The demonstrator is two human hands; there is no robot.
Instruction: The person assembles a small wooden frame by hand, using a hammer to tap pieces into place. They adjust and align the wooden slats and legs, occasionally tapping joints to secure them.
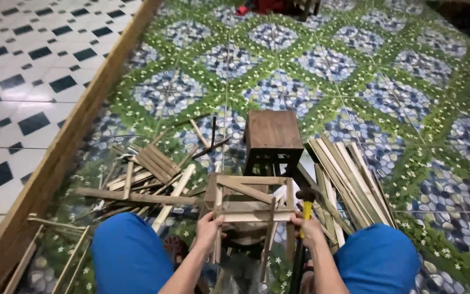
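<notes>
Between my knees in blue trousers, I hold a small frame of thin wooden slats. My left hand grips its left upright. My right hand grips its right side and also holds a hammer with a yellow handle, its dark head pointing up beside the frame. A dark wooden stool stands just behind the frame.
A heap of loose wooden slats lies on the patterned green and blue floor to the left. A neat bundle of slats lies to the right. A long wooden beam runs along the left, beside black and white tiles.
</notes>
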